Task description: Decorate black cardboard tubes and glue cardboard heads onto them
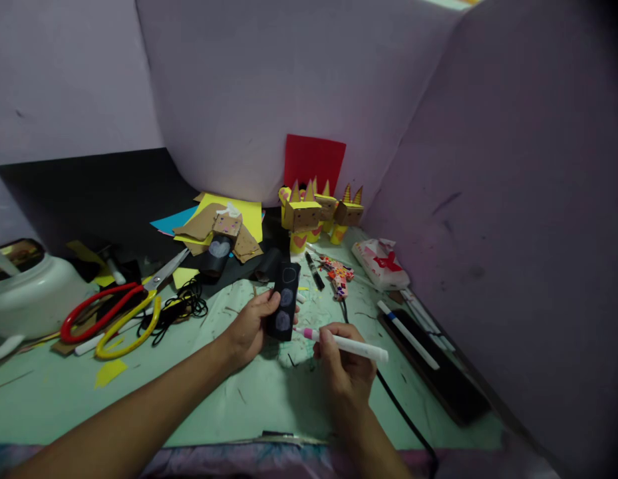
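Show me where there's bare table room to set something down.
Mostly bare: the pale green tabletop between the left forearm and right hand, near the front edge; also the wedge between the black cable and flat black rectangular slab. Crowded: the left, with red-and-yellow metal scissors beside tangled black cord, and the back, with yellow paper and box-headed cardboard figures.

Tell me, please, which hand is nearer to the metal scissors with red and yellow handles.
Left. The left hand is right of the scissors, holding a black rectangular piece; the right hand, holding a slim white marker, is farther right.
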{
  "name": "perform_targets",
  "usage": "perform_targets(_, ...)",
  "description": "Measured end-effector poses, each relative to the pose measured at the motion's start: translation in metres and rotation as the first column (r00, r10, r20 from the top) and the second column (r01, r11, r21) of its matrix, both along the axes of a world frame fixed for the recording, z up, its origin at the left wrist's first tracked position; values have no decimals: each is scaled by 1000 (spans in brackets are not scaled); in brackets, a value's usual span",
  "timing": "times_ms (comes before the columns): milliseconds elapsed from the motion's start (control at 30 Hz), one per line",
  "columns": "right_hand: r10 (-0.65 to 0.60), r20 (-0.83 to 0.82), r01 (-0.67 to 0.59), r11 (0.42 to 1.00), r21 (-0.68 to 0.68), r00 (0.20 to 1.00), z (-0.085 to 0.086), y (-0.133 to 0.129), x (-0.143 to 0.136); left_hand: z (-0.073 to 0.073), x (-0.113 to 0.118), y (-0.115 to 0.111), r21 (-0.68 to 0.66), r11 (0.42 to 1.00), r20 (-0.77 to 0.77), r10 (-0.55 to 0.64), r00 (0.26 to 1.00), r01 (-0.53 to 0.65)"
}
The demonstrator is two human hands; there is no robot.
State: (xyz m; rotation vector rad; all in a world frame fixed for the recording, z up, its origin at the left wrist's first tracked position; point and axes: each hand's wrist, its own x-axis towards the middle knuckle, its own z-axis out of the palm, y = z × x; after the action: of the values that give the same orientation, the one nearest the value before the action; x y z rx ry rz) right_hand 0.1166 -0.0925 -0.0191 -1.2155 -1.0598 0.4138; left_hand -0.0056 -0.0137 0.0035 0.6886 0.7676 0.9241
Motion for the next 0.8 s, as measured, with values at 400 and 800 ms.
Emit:
perform_targets(400, 28, 60, -30, 999, 30, 998, -1, 0, 0, 0, -1, -1, 17, 1000, -1, -9, 1000, 9)
perform_targets(800, 70, 53, -71, 997, 12, 996, -2, 0, -1, -3, -1, 0, 39, 999, 20, -27, 999, 26)
